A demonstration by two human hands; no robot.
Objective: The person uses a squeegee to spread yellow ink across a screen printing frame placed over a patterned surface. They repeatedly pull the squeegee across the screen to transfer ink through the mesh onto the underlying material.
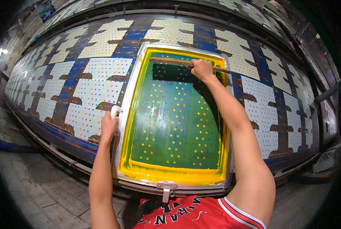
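Observation:
A screen-printing frame (128, 100) lies on the long table in front of me. Its mesh is green with small yellow and orange dots, and yellow ink (170, 174) coats the borders, thickest along the near edge. My left hand (109, 126) is closed round a white handle (116, 111) on the frame's left side. Near the far end of the screen, my right hand (202, 70) grips the wooden top of a squeegee (169, 61), which spans most of the mesh width. The squeegee's lower edge is in dark shadow.
Cut fabric pieces (101, 87) with coloured dots lie in rows to both sides and behind the frame on the stained blue-brown table (129, 51). A metal bracket (166, 186) sits at the frame's near edge. Paved floor (44, 183) shows at lower left.

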